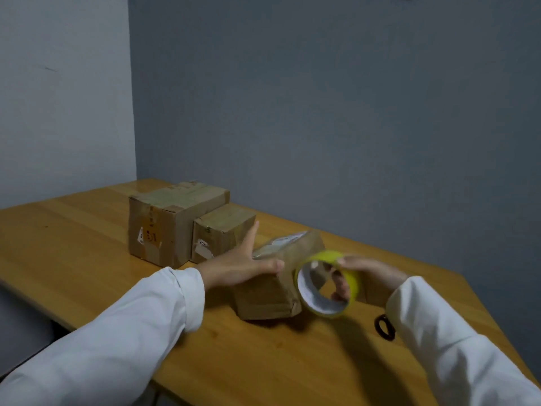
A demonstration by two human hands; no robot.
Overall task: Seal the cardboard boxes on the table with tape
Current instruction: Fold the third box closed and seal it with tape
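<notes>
White sleeves enter from the bottom corners and cover both forearms above a wooden table set into the corner of a grey room. On the right, the right hand grips a roll of yellow tape held off the tabletop, thumb on the outer band and fingers visible through the white-lined core; the roll's open face is turned toward the camera. Its far edge overlaps the nearest cardboard box, though whether roll and box touch cannot be told.

The left hand rests on that box with its fingers extended over the top and its thumb bent over the near upper edge, steadying it rather than enclosing it. This box lies at the centre of the table, turned at an angle to the table edge, with a pale label on its top face.

Behind it and to the left, two further boxes stand side by side and touching: a tall cardboard box bearing tape strips and an orange patch, and a shorter cardboard box to its right, close to the left hand's fingertips. A small dark ring lies on the table just beside the right sleeve.
</notes>
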